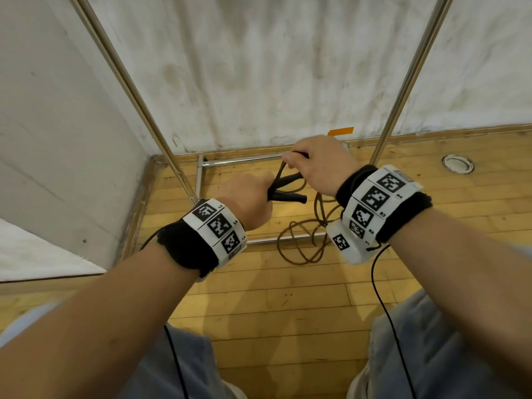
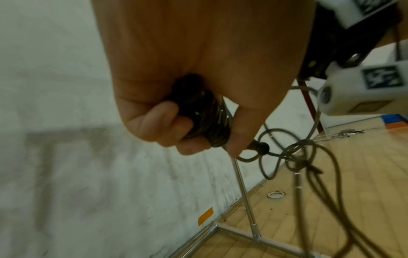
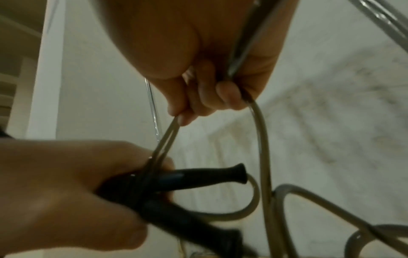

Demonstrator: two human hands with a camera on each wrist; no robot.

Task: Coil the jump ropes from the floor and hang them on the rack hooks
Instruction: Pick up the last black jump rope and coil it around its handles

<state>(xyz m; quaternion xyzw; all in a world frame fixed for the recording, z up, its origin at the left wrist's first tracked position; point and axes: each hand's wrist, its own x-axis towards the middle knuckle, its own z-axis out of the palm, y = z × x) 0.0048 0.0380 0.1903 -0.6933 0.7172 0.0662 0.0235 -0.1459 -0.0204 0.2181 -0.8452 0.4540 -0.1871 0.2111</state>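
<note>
- The left hand [image 1: 250, 201] is clenched round the two black plastic jump-rope handles [image 1: 288, 196], with several turns of rope bunched against them inside the fist; the left wrist view shows the fingers [image 2: 154, 120] curled over that dark bundle [image 2: 205, 118].
- The right hand [image 1: 316, 164] sits just above and beyond the left fist, pinching the thin brown rope cord [image 1: 302, 243] between thumb and fingers. In the right wrist view two taut strands [image 3: 163, 139] run from its fingertips [image 3: 227, 94] down to the left grip.
- From the right hand's grip the remaining cord drops away in loose, tangled loops to the wooden plank floor [image 1: 288, 312] below both hands, lying across a bar of the metal tube rack base [image 1: 241, 159].
- Judged from this, the coiling step is in hand: part of the rope is gathered at the handles, much is still slack underneath.
- The next move calls for the right hand to bring its strand round to the left fist and draw up more slack, with the left holding firm so the gathered turns do not slip.
- The loops under the grips cross each other, so they may snag when pulled.
- No hooks are in view; hanging is not yet begun.
</note>
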